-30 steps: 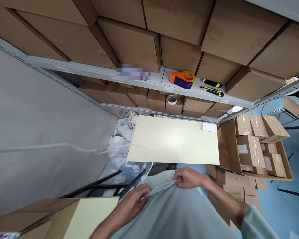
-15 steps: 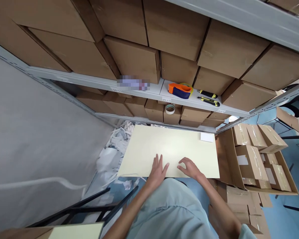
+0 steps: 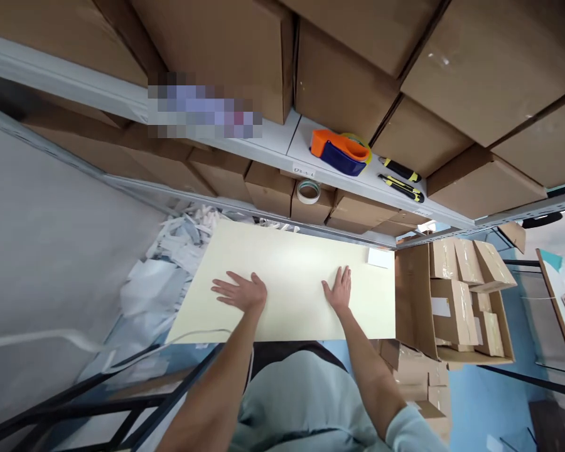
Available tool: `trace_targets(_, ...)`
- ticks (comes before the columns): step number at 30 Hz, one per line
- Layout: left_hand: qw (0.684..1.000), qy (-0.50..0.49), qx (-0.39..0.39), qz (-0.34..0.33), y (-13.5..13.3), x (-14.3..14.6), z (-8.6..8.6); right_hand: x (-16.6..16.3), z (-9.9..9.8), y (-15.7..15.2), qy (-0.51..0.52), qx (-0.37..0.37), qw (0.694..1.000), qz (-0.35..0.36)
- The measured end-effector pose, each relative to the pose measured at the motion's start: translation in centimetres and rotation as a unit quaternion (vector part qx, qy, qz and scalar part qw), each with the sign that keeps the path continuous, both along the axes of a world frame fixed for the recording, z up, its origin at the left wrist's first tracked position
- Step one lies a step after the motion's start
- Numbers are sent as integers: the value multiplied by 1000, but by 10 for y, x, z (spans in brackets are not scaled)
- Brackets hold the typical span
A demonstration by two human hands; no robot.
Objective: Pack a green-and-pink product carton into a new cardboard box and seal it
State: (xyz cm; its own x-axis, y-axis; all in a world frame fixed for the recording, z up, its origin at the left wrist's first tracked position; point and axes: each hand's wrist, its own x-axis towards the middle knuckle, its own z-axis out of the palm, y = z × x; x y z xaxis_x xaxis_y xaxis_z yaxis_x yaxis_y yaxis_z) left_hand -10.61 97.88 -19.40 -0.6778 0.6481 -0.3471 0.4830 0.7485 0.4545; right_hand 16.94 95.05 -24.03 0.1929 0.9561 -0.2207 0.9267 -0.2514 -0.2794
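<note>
Both hands lie flat, fingers spread, gripping nothing, on the pale cream rectangular tabletop (image 3: 287, 276): left hand (image 3: 242, 292), right hand (image 3: 339, 292); I'd keep pressure even, palms well apart.

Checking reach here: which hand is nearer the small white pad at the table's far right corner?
The right hand: it lies flat on the table, just left of and nearer than the white pad. The left hand rests much farther left.

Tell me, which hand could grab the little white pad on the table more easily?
The right hand, probably. It lies flat on the cream tabletop, nearer the white pad at the far right corner. The left hand rests farther away, toward the left.
</note>
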Motion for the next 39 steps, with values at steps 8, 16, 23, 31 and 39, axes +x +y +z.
trace_targets(8,998,56,31,-10,-11,-7,-42,-6,-38,-10,-44,24,998,-24)
trace_targets(16,987,117,108,27,-10,-11,-78,-4,-55,-14,-124,128,984,18)
trace_targets(23,985,147,89,19,-17,-11,-87,-2,-49,-18,-124,131,983,25)
trace_targets(31,983,151,103,19,-19,-13,-92,-4,-51,-20,-118,138,983,24)
trace_targets(39,985,129,108,24,-18,-12,-88,-3,-52,-20,-129,140,981,32)
